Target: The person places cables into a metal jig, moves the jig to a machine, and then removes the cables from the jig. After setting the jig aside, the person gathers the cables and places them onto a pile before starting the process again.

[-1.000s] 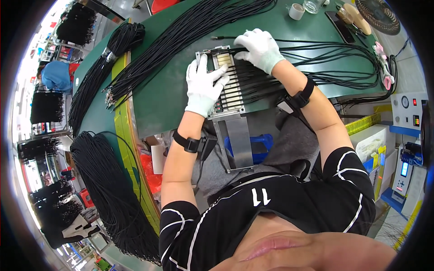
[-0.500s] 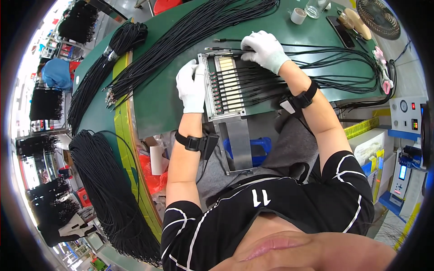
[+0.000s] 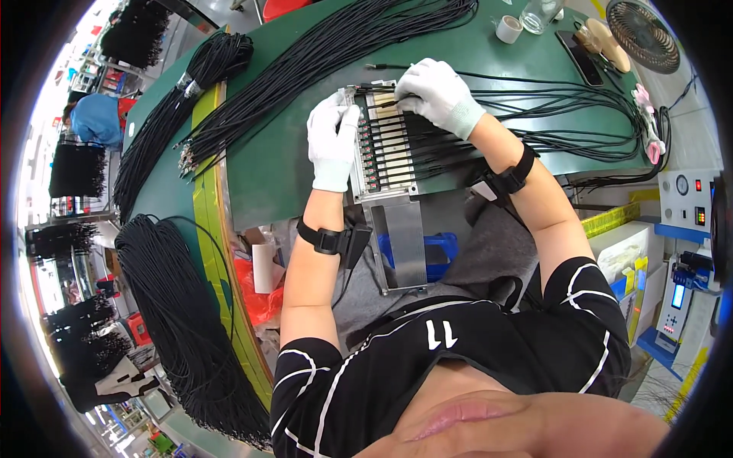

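A metal fixture (image 3: 383,195) with a row of pale slots lies at the table's near edge. Several black cables (image 3: 439,145) run into it from the right, their metal ends seated along its left side. In its top slots lies another black cable (image 3: 369,88), gripped further along by the bent fingers of my right hand (image 3: 437,95); the fingertips are partly hidden. Gloved in white, my left hand (image 3: 332,145) curls at the fixture's upper left edge, thumb and fingertips against it beside that cable's end. One more loose cable (image 3: 387,66) lies just beyond the fixture.
Long bundles of black cables (image 3: 305,72) cover the table's far left, with another thick bundle (image 3: 175,320) hanging at my left. A tape roll (image 3: 508,29), a glass jar (image 3: 537,15), a phone (image 3: 579,58) and a fan (image 3: 644,34) stand at the far right.
My right hand has moved left and slightly nearer, bringing the cable down onto the fixture's top end. My left hand has shifted right, closer against the fixture's edge.
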A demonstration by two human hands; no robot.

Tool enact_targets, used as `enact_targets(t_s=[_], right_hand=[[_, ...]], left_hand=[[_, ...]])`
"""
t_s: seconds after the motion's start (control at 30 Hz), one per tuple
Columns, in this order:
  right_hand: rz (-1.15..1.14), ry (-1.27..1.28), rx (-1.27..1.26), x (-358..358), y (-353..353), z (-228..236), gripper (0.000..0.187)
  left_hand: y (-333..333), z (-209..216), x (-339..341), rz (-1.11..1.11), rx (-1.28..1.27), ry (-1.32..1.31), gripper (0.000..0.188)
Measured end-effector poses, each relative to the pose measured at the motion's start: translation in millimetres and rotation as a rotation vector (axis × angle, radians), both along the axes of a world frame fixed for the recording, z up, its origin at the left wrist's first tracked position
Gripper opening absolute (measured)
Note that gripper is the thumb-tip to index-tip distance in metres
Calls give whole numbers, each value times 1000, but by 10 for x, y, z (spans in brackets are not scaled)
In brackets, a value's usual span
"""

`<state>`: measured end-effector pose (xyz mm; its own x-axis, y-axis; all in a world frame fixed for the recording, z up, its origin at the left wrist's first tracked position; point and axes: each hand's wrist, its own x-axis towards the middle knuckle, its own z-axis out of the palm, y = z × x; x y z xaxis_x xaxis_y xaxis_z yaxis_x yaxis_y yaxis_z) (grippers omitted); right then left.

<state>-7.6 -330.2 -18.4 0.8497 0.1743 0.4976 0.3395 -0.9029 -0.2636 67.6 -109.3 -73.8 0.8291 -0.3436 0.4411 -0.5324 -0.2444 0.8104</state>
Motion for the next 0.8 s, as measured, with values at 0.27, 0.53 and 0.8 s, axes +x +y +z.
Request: enact_targets(t_s=[0.27, 0.53, 0.8], right_hand=[[57, 172, 325, 73, 165, -168, 15], [-91, 173, -17, 31, -80, -90, 12], [-111, 178, -156, 3, -56, -87, 10]], left_hand=[[108, 187, -38, 24, 210, -249, 21], [101, 131, 11, 97, 275, 25, 21], [130, 49, 12, 114, 226, 31, 23]])
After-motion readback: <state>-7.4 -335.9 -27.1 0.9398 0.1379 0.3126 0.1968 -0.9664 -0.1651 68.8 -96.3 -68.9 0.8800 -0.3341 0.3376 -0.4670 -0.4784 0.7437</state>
